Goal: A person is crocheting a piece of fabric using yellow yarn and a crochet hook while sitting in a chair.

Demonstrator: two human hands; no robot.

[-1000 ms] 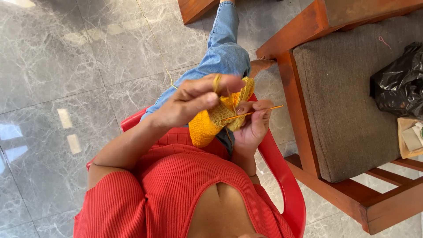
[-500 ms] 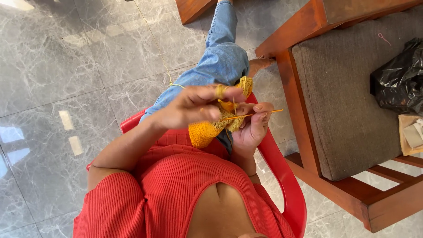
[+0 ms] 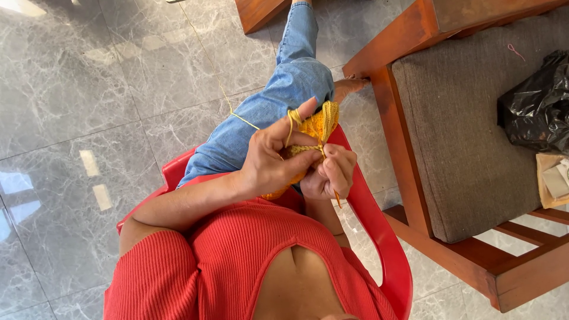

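Looking down past our red top [image 3: 237, 266], we see both hands meet over the lap, above the red chair [image 3: 379, 249]. Our left hand [image 3: 272, 160] is closed around the yellow knit [image 3: 317, 127], thumb and fingers pinching its near edge, with the yarn [image 3: 222, 89] looped over the raised forefinger. Our right hand [image 3: 332, 175] sits just beside it, touching, fingers curled shut on a thin hook [image 3: 336, 198] whose handle end pokes down toward us below the knuckles; the working tip is hidden between the hands. The knit lies just beyond both hands, on their far side, nearer the left hand, which holds most of it. The hook's long axis runs roughly toward and away from us, its far end pointing into the knit. The knit looks like a small ribbed piece, mustard yellow, bunched and soft, its upper edge standing free over the jeans [image 3: 284, 95]. From the left forefinger the yarn runs away across the knee and over the grey marble floor [image 3: 89, 89] toward the top of the view. Farther right stands a wooden seat with a grey cushion [image 3: 462, 130] carrying a black bag [image 3: 536, 115].
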